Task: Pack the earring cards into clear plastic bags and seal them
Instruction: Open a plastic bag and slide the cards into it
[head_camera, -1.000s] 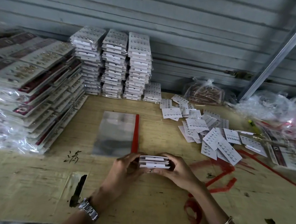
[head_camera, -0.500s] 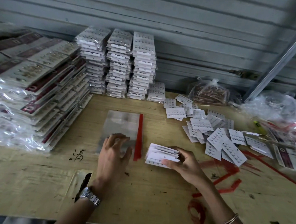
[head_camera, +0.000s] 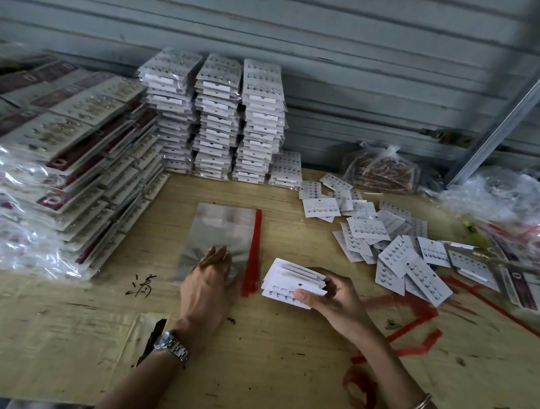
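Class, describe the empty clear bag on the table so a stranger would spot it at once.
On the wooden table, look in front of the three tall stacks of packed cards at the back wall. One clear bag lies flat there, the left hand resting on its near end. Unlike the filled bags around, it is empty, with a red strip along its right edge.
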`<state>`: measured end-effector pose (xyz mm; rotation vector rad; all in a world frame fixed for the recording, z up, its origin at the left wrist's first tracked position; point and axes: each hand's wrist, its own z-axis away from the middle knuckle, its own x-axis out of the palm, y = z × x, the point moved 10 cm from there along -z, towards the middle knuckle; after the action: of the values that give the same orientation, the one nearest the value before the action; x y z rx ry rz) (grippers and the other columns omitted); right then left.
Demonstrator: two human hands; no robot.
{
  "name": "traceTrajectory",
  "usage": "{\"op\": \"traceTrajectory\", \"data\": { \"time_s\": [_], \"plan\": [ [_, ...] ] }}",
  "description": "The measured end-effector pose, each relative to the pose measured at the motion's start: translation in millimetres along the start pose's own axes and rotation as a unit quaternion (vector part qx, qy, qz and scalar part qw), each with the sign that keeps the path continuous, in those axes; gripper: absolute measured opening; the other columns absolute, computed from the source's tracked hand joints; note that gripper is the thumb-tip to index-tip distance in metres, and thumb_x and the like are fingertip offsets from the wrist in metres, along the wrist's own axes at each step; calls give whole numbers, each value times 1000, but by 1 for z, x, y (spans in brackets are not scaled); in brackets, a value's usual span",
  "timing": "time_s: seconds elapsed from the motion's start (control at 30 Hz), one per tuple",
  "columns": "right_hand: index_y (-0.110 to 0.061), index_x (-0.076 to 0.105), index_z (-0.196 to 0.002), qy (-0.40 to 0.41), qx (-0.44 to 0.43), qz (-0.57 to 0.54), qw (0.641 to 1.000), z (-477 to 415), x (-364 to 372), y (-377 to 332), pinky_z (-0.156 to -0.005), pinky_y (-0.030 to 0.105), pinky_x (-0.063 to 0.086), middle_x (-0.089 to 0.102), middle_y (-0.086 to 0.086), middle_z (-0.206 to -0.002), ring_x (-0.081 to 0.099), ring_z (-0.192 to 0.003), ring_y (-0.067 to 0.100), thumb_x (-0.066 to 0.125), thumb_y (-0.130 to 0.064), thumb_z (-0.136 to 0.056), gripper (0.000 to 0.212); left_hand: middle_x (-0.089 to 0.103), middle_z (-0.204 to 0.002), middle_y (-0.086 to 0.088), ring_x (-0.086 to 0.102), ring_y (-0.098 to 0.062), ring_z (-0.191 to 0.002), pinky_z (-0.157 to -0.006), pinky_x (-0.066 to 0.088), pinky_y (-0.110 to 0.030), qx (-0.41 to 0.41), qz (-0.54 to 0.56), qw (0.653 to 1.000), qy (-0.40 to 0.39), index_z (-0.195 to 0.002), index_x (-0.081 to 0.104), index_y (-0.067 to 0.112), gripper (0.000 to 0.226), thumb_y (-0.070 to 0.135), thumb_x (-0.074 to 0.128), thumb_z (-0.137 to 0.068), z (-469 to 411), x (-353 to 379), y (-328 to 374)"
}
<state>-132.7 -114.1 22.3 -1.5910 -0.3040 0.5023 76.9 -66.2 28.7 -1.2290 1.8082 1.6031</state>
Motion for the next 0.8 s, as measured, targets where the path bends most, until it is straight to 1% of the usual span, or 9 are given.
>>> {"op": "traceTrajectory", "data": {
  "time_s": [0.1, 0.2, 0.3, 0.37, 0.5, 0.57, 0.63, 0.7, 0.8],
  "plan": [
    [-29, 73, -107, -3, -1, 2, 1000, -1, 2, -2, -80, 14, 51, 75, -3, -106, 71, -100, 12, 81, -32, -80, 28, 59, -92, -1, 60, -16, -68, -61, 56, -29, -1, -2, 1000, -5, -103, 63, 11, 18, 27, 64, -96, 1, 1, -1],
    [-30, 73, -107, -7, 4, 3, 1000, -1, 4, -1, -81, 14, 51, 75, -3, -107, 71, -101, 12, 81, -37, -78, 31, 64, -95, -5, 64, -18, -69, -58, 58, -34, 3, 18, 1000, -1, -107, 65, 8, 21, 26, 57, -99, 1, 2, -1],
    [-32, 72, -107, -12, 8, 10, 1000, -2, 6, 0, -82, 15, 52, 75, -5, -107, 70, -101, 12, 82, -43, -76, 34, 66, -95, -7, 65, -17, -66, -54, 57, -30, 5, 28, 1000, 5, -106, 67, 5, 18, 19, 58, -100, 1, 1, 0],
    [-32, 72, -107, -14, 10, 10, 1000, -2, 7, -1, -83, 16, 52, 75, -5, -108, 70, -102, 12, 81, -42, -77, 33, 66, -93, -7, 64, -16, -64, -53, 56, -26, 6, 28, 1000, 2, -104, 68, 5, 17, 18, 58, -99, 2, 2, -1],
    [-26, 73, -107, -14, 5, 6, 1000, -2, 10, -4, -83, 16, 52, 75, -3, -108, 70, -102, 13, 80, -32, -81, 27, 65, -94, -9, 64, -20, -65, -56, 58, -32, 5, 0, 1000, -12, -105, 66, 2, 21, 20, 55, -101, 1, 5, 1],
    [-24, 73, -106, -10, 5, 9, 1000, -2, 10, -6, -81, 13, 51, 75, -4, -106, 71, -100, 11, 79, -28, -82, 25, 66, -98, -11, 66, -23, -73, -62, 59, -34, 7, -27, 999, -21, -105, 66, 1, 24, 22, 54, -102, -1, 6, 4],
    [-22, 73, -106, -8, 3, 7, 1000, -3, 10, -7, -80, 12, 51, 76, -4, -105, 71, -99, 10, 79, -24, -83, 23, 67, -107, -12, 68, -26, -91, -74, 59, -35, 6, -68, 997, -34, -108, 65, 3, 29, 27, 50, -103, -4, 8, 7],
    [-19, 73, -107, -6, 1, 9, 1000, -3, 10, -7, -79, 13, 51, 76, -4, -105, 71, -98, 11, 78, -21, -83, 24, 65, -118, -8, 65, -24, -109, -82, 57, -32, 4, -118, 992, -51, -115, 63, 7, 33, 33, 45, -105, -9, 12, 9],
    [-18, 72, -107, -2, 4, 21, 1000, -3, 9, -6, -80, 13, 51, 76, -5, -105, 71, -99, 10, 79, -22, -83, 26, 65, -115, 1, 65, -11, -102, -78, 57, -24, -3, -208, 976, -72, -116, 63, 16, 30, 38, 46, -104, -16, 14, 13]
  ]
}}
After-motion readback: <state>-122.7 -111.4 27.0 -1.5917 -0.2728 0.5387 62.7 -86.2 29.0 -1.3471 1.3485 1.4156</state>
